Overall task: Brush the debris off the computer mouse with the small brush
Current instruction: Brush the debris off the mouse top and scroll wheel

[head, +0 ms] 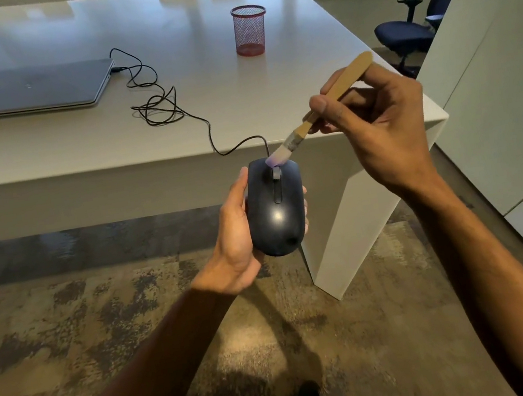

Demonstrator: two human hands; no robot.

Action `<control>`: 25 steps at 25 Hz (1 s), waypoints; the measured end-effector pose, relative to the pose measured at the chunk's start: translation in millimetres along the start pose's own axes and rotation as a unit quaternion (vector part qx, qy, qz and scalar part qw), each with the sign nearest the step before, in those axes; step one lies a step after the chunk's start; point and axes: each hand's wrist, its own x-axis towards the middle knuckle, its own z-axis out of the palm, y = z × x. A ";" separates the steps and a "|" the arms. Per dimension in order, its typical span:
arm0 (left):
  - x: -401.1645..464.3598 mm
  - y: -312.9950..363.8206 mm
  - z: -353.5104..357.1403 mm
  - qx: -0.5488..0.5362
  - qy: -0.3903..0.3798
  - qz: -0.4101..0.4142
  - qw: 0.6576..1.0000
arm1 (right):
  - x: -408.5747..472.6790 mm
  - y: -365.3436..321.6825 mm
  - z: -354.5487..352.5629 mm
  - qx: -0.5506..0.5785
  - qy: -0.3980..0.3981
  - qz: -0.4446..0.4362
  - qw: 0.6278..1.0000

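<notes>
Mouse-cleaning takes place in the air, just off the near edge of a large white worktop (205,111), over patterned carpet. On the worktop a closed grey laptop (23,90) lies by the left edge, and a red mesh pen cup (249,30) stands well apart toward the far right corner. The dark computer mouse (276,216) rests in the cupped left hand (235,236), thumb along its left side, fingertips showing at its right side. Its black cable (170,109) runs up over the near edge, coils mid-worktop and reaches the laptop. The right hand (376,131) pinches the small brush (324,105) by its wooden handle, bristles touching the mouse's front end beside the scroll wheel.
</notes>
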 end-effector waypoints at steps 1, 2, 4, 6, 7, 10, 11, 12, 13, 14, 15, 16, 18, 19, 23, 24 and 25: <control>-0.9 0.0 0.9 0.002 -0.002 -0.003 1.000 | 0.4 0.5 -3.0 -0.013 -0.016 0.004 1.000; -1.7 -0.3 1.8 0.008 0.002 -0.005 1.000 | 1.7 0.8 -6.2 -0.024 -0.027 0.005 0.999; -3.3 -0.9 3.6 0.012 0.009 -0.006 1.000 | 4.4 -0.3 -10.6 -0.032 -0.025 -0.001 0.999; -4.1 0.1 6.0 0.007 0.003 -0.008 1.000 | 6.3 -3.5 -10.8 -0.011 -0.004 -0.021 1.000; -3.9 1.0 7.0 0.003 0.001 -0.007 1.000 | 6.7 -4.5 -10.0 0.002 -0.002 -0.028 1.000; -3.2 2.9 7.2 -0.014 0.002 -0.006 1.000 | 5.7 -3.9 -9.2 -0.018 -0.032 -0.009 0.999; -3.2 3.3 6.7 -0.016 0.004 -0.004 1.000 | 5.5 -4.1 -10.5 -0.033 -0.036 0.000 0.999; -3.2 3.4 6.0 -0.016 0.006 -0.001 1.000 | 5.3 -5.1 -11.7 -0.043 -0.029 0.005 0.999; -3.1 3.3 5.3 -0.018 0.006 -0.001 1.000 | 4.6 -7.2 -12.2 -0.044 -0.013 0.006 0.999; -3.3 3.7 5.6 -0.021 0.006 -0.003 1.000 | 3.8 -10.1 -12.6 -0.036 0.007 0.005 0.999; -3.2 4.1 6.2 -0.023 0.007 -0.006 1.000 | 2.8 -13.1 -12.6 -0.023 0.023 0.005 0.999; -2.8 4.2 6.5 -0.024 0.007 -0.007 1.000 | 2.0 -15.7 -12.2 -0.012 0.033 0.008 0.999; -2.4 4.4 7.6 -0.016 0.004 -0.003 1.000 | 0.8 -17.7 -9.7 -0.006 0.030 0.017 0.999; -2.6 5.0 8.8 -0.011 0.004 -0.003 1.000 | 0.7 -16.9 -8.3 -0.014 0.026 0.022 0.999; -3.5 4.4 11.2 -0.001 0.013 -0.004 1.000 | 3.4 -6.5 -1.2 -0.070 0.051 0.014 0.996; -3.7 4.4 11.1 -0.001 0.014 -0.003 1.000 | 4.4 -4.4 0.4 -0.079 0.064 0.003 0.995; -3.4 4.3 10.5 -0.004 0.014 -0.003 1.000 | 5.3 -3.2 1.4 -0.082 0.076 -0.009 0.994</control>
